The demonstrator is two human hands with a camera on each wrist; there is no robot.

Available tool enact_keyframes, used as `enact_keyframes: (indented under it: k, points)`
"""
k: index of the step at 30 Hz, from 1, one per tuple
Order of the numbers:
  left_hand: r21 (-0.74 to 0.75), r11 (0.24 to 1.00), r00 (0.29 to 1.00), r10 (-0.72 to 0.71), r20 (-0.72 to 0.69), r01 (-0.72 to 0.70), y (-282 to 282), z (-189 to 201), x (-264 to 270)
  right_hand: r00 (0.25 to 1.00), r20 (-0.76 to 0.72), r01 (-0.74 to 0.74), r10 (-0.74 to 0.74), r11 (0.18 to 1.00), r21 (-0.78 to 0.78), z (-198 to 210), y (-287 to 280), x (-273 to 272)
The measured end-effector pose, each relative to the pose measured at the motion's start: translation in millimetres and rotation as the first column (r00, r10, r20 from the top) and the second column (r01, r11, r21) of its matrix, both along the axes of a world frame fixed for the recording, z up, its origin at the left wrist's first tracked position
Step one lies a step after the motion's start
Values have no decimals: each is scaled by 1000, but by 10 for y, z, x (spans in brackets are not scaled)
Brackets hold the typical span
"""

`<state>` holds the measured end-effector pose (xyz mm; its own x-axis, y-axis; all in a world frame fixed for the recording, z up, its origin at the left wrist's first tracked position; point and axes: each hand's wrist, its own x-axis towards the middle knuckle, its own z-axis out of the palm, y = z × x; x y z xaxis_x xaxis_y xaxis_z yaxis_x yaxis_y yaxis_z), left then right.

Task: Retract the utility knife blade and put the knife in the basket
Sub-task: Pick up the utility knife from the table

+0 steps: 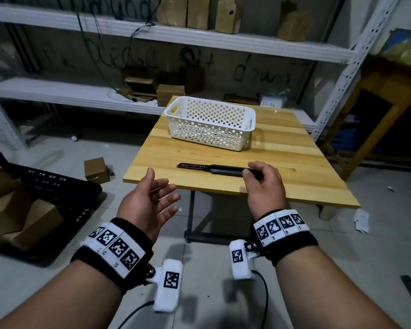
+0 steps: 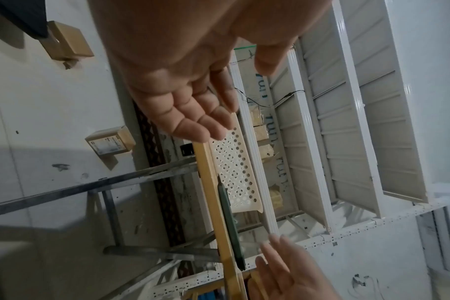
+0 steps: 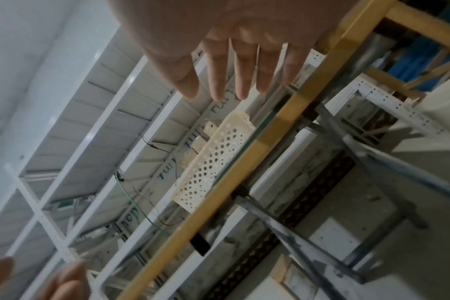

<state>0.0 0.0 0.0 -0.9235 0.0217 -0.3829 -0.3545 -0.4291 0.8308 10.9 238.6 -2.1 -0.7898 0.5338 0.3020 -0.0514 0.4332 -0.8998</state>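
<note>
Bench filling centre of head view, its near edge running just ahead of our hands. Basket sitting upper centre, mouth up, bare wood lying between it and knife, so we are judging lift path unobstructed. Utility knife lying flat mid-frame, blade out, pointing frame-left. Right hand reaching handle end, away from edge; grip or mere touch, we cannot tell. Left hand hovering lower left, fingers relaxed, holding nothing.

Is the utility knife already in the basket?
No, the utility knife lies on the wooden table in front of the white basket, blade out.
</note>
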Motion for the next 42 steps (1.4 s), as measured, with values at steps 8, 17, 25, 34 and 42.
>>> enact_keyframes:
  k: [8,17,25,34,42]
  points:
    - [9,1000,1000,-15,21,14,17,-36,-9,890,453,-239,-53,791,563,-194,-4,-38]
    - [4,1000,999,-5,47,5,-51,-40,-25,932,334,-122,-139,747,653,-130,-22,71]
    - [-2,1000,998,-24,57,25,3,-29,-1,938,319,-107,-133,767,633,-65,-48,128]
    - [-2,999,997,-32,73,32,-7,-72,-10,928,359,-136,-100,806,576,-120,-45,99]
    - [5,999,996,-32,81,31,3,-108,-25,936,340,-132,-91,804,579,-53,-93,122]
